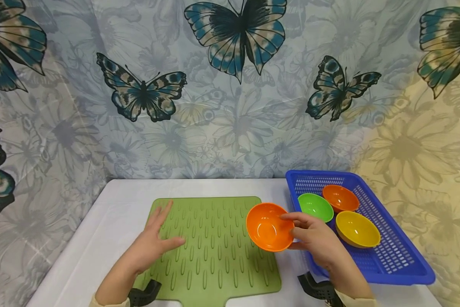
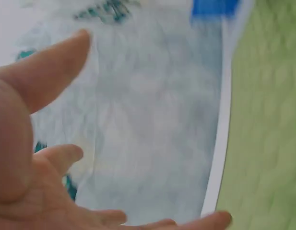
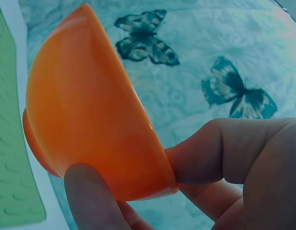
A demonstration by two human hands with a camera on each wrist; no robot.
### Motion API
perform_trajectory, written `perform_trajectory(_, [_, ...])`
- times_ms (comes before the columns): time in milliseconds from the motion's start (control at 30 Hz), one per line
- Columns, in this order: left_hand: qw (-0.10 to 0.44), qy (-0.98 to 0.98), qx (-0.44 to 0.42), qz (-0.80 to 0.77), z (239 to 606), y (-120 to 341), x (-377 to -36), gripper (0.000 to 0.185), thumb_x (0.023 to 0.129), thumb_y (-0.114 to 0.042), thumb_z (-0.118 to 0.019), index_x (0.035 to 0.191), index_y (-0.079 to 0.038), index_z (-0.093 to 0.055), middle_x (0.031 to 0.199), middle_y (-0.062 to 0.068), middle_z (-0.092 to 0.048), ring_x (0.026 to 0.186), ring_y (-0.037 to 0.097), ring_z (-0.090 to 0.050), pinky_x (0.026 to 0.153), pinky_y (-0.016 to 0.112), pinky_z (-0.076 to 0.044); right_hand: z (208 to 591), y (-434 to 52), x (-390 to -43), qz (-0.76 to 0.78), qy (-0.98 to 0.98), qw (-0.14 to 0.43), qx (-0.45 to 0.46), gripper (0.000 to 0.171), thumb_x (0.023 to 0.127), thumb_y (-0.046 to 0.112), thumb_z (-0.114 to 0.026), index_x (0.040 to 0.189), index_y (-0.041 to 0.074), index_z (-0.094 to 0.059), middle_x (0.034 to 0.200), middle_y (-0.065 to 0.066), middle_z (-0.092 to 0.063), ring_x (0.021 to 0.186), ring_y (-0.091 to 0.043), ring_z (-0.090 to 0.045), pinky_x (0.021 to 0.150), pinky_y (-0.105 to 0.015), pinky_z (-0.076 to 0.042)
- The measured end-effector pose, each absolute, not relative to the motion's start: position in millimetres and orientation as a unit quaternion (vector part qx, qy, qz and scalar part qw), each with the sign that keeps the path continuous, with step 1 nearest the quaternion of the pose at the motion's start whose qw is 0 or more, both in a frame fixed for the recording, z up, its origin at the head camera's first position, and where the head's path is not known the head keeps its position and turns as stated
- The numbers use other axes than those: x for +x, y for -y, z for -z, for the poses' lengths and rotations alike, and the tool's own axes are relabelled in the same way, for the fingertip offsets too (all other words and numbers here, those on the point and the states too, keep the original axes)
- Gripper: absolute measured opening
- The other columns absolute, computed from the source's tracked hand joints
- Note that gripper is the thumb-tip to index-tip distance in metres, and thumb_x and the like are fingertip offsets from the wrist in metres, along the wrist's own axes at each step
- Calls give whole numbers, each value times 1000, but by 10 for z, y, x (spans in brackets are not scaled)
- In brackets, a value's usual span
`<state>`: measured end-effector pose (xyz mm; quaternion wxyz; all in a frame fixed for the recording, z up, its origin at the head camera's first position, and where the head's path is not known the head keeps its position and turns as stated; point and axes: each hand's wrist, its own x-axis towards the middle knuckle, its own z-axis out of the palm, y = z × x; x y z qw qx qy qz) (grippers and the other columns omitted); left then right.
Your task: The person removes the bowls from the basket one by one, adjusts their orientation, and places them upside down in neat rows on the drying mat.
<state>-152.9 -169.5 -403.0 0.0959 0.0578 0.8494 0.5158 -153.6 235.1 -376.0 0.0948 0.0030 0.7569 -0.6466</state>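
Behind everything hangs a butterfly-print curtain (image 1: 230, 85). Below it my white desk (image 1: 111, 213) carries a ribbed green mat (image 1: 214, 243) and, just to its right, a blue basket (image 1: 398, 264). Inside the basket sit a yellow bowl (image 1: 358, 230), a green bowl (image 1: 316, 207) and a small orange bowl (image 1: 341, 198). My left hand (image 1: 153, 243) rests flat on the mat's left part, grip slack, fingers spread and straight. My right hand (image 1: 318, 241) pinches the rim of the orange bowl (image 1: 268, 228), held tilted in the air between mat and basket.
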Motion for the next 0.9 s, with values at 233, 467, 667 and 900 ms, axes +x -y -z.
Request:
perform_trajectory(233, [137,-669,91,-725,4024,1211,-1470,81,94,-14,-71,160,-24,-26,162,12,21,145,47,-9,102,55,-42,3804,-2196,-1535,658,-745,106,-41,43,89,-4,-54,132,-10,-56,129,-30,-55,98,-37,-67,77,-47,-58])
perform_trajectory(467, [202,-560,112,-796,4079,866,-1456,65,95,-5,-67,154,-5,-38,163,19,10,143,47,-19,95,50,-48,3854,-2034,-1507,672,-729,109,-69,42,88,-6,-54,130,-10,-57,121,-26,-59,93,-35,-67,75,-46,-58])
perform_trajectory(667, [231,-516,119,-816,4095,743,-1448,63,94,0,-66,151,-2,-40,161,22,-16,134,42,-42,93,52,-49,3860,-1963,-1484,670,-730,108,-77,40,88,-6,-54,128,-10,-59,120,-25,-60,91,-34,-67,73,-45,-59])
perform_trajectory(900, [227,-500,131,-825,4114,716,-1473,62,94,4,-64,151,1,-40,159,21,-22,114,40,-61,91,55,-50,3866,-1943,-1479,671,-729,113,-76,39,89,-5,-55,127,-9,-60,118,-23,-62,90,-33,-67,73,-45,-59])
